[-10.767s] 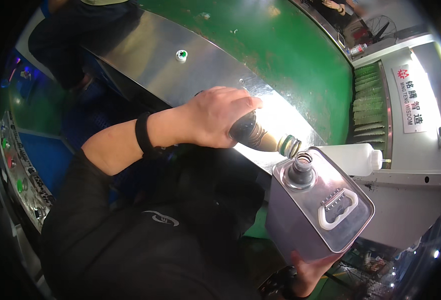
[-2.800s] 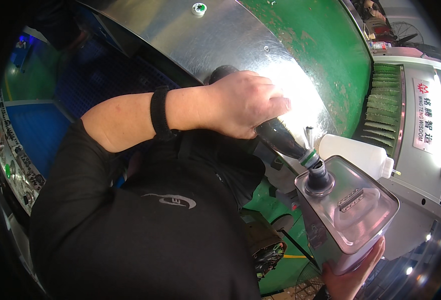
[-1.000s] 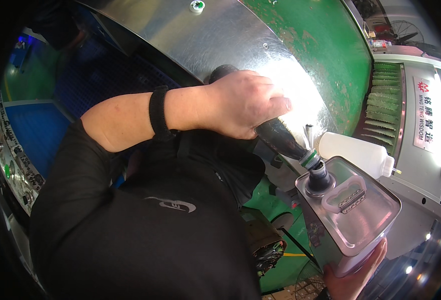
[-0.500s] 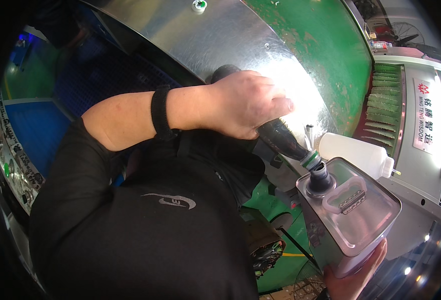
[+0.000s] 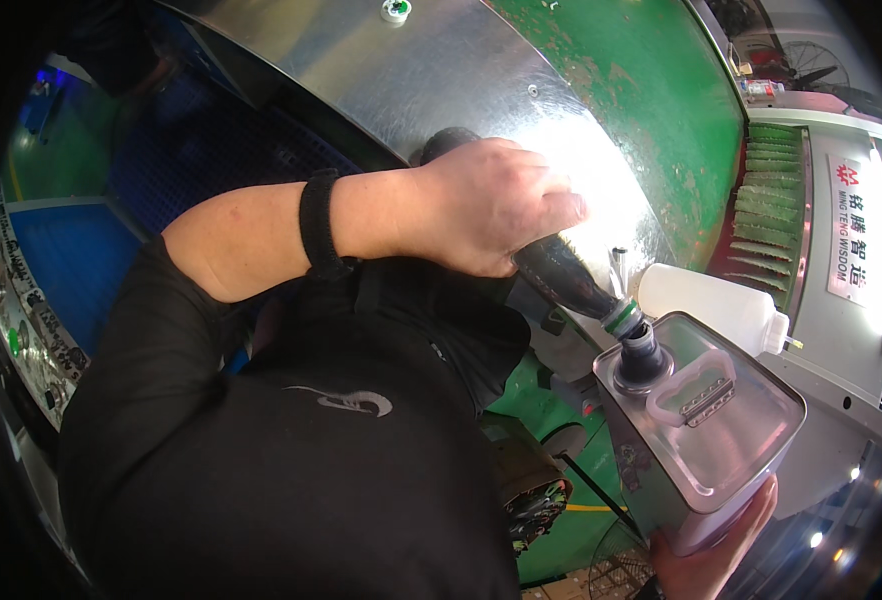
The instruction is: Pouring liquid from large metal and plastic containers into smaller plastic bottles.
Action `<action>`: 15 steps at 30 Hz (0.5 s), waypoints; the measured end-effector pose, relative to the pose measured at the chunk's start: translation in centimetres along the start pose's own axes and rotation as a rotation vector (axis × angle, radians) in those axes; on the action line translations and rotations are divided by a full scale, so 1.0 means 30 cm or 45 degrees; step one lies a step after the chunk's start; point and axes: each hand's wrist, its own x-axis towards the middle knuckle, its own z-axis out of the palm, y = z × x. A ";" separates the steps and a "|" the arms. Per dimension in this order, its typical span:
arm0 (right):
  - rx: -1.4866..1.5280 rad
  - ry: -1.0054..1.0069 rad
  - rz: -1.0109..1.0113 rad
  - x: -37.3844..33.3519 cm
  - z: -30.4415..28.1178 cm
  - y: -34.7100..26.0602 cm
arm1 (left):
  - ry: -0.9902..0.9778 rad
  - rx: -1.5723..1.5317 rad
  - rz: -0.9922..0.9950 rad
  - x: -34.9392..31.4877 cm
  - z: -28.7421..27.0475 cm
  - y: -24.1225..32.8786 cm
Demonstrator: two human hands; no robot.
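Observation:
My left hand is closed around a black bottle. The bottle slants down to the right. Its neck, with a green ring, meets the black spout on top of a rectangular metal can. Whether anything flows between them cannot be seen. A pale folding handle stands up from the can's top. At the can's lower side, my right hand grips it with fingers against the wall. A white plastic bottle with a thin nozzle lies just beyond the can.
A shiny metal work surface curves across the top, with a small white and green round part on it. Green bristle strips line a grey machine at right. A blue panel is at left, near dark blue crates.
The metal can and my right hand have shifted very slightly to the right. My left hand and the black bottle have stayed nearly still.

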 end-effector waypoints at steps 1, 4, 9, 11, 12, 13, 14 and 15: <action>0.000 -0.003 0.004 0.000 0.000 0.000 | 0.004 0.002 0.004 0.001 -0.001 0.000; 0.000 -0.005 -0.003 -0.001 0.001 0.005 | 0.008 0.003 0.005 0.001 0.002 -0.001; 0.012 -0.009 -0.013 0.001 -0.004 0.002 | 0.023 0.004 0.015 0.001 -0.001 0.002; 0.011 -0.019 -0.012 0.004 -0.007 0.000 | 0.021 0.010 0.018 0.002 -0.001 0.000; 0.011 -0.019 -0.012 0.004 -0.007 0.001 | 0.027 0.007 0.020 0.002 0.001 -0.001; 0.020 -0.010 -0.030 0.005 -0.005 0.003 | 0.034 0.005 0.022 0.002 0.001 -0.001; 0.030 -0.002 -0.047 0.005 -0.005 0.004 | 0.034 0.006 0.022 0.002 0.000 -0.001; 0.030 -0.002 -0.048 0.005 -0.005 0.005 | 0.028 0.007 0.022 0.002 0.000 -0.001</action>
